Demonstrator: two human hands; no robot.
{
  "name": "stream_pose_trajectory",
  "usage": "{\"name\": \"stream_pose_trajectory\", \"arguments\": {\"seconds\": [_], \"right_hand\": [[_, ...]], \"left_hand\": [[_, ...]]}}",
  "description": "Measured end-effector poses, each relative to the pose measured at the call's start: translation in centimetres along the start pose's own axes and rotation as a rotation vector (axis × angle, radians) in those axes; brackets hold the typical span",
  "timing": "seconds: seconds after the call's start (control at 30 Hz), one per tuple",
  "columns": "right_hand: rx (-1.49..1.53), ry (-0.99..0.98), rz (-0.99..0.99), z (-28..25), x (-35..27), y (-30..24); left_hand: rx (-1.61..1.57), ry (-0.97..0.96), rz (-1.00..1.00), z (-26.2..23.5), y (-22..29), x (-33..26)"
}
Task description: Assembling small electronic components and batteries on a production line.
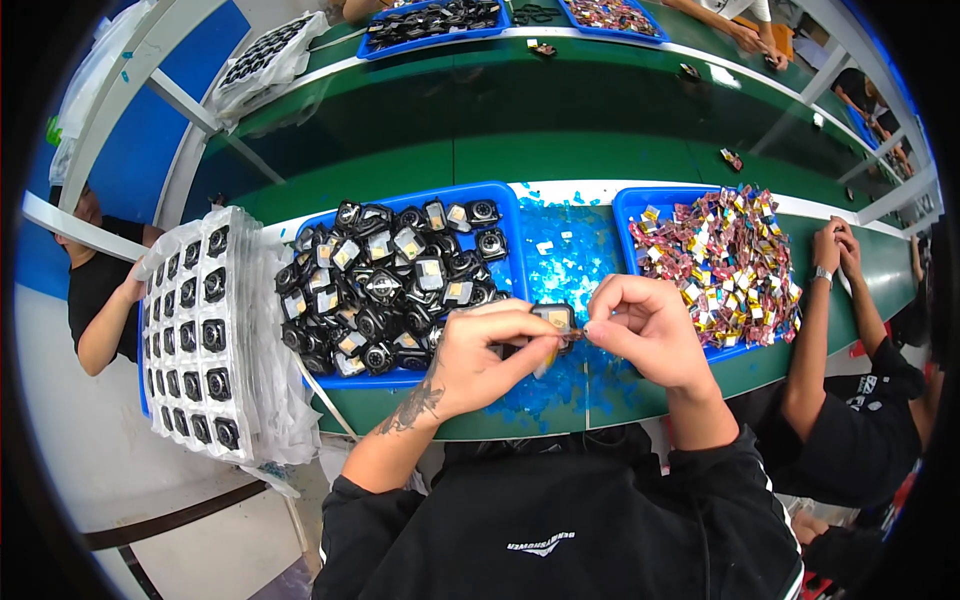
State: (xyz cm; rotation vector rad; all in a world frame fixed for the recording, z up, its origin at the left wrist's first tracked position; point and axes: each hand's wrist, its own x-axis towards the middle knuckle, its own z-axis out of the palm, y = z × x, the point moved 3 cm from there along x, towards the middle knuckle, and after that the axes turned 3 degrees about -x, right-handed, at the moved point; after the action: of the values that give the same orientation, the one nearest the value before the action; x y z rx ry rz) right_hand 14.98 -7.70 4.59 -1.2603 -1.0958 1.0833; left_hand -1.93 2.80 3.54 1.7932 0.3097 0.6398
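Observation:
My left hand (485,355), with a tattooed wrist, is closed in a pinch over the near edge of the bench. My right hand (650,330) is pinched too, its fingertips almost meeting the left ones. Between them is a small thin part (573,332), partly hidden by the fingers; its kind is too small to tell. Just behind the fingertips shows a black watch case (553,314) with a pale square on it. Whether the left fingers also touch this case, I cannot tell. Small blue film pieces (570,250) are strewn on the bench around and beyond my hands.
A blue tray (515,215) heaped with black watch cases stands left, another blue tray (622,215) of small pink, yellow and white parts right. Stacked white moulded trays (185,335) are far left. Behind runs a green conveyor belt (500,120). Co-workers sit on both sides.

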Motion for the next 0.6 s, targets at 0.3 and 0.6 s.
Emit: {"name": "stream_pose_trajectory", "arguments": {"seconds": [0.3,0.6], "right_hand": [[-0.001,0.269,-0.021,1.8,-0.4,0.9],[-0.184,0.385,-0.142,2.6,-0.1,2.0]], "left_hand": [[-0.399,0.131,-0.309,1.5,-1.9,-0.7],[-0.541,0.196,-0.26,1.7,-2.0,-0.7]]}}
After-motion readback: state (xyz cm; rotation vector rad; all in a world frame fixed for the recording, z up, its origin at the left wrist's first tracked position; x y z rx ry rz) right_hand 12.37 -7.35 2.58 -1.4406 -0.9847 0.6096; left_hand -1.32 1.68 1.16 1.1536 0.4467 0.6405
